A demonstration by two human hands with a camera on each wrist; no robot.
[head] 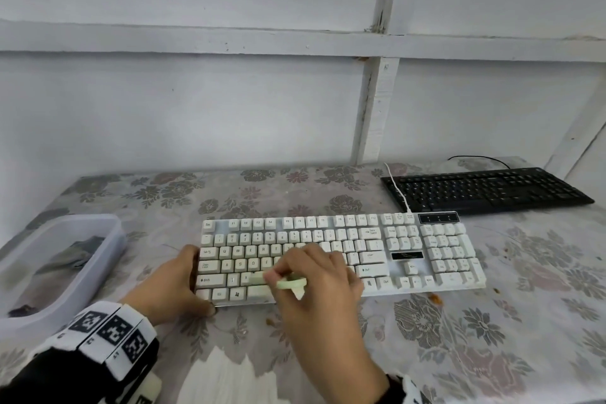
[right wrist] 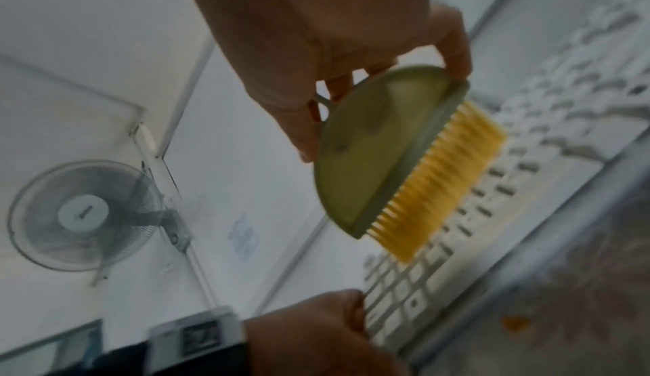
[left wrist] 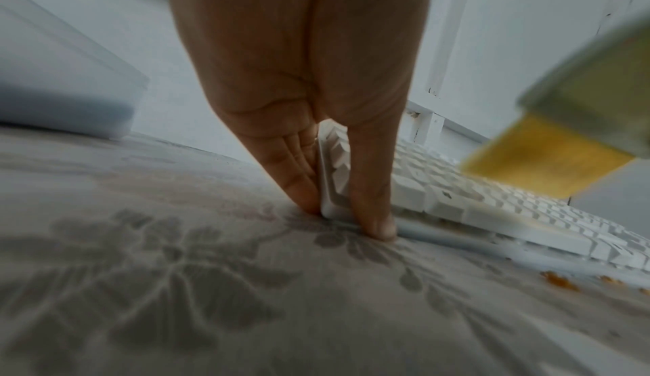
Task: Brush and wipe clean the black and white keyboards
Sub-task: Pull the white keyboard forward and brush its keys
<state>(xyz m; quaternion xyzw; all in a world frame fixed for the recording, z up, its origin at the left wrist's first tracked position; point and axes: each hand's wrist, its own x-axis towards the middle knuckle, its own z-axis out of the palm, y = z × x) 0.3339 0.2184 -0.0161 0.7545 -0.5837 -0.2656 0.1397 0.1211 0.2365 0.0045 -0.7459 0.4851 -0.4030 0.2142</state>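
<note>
The white keyboard [head: 341,256] lies across the middle of the table [head: 492,338], with the black keyboard [head: 485,188] behind its right end, near the wall. The left hand [head: 167,285] braces the white keyboard's left end, straight fingers against the side and thumb at the front corner, an open grip. The right hand [head: 323,292] pinches a green brush [right wrist: 372,159] whose yellow bristles [right wrist: 436,184] sit over the left-hand keys; orange crumbs [head: 435,298] lie just in front of the keyboard, and a plastic tub [head: 59,259] stands at the left.

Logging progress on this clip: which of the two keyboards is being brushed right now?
The white keyboard, nearest the person: the left hand steadies its left end while the right hand holds the brush over its keys. The black keyboard lies untouched behind it.
</note>
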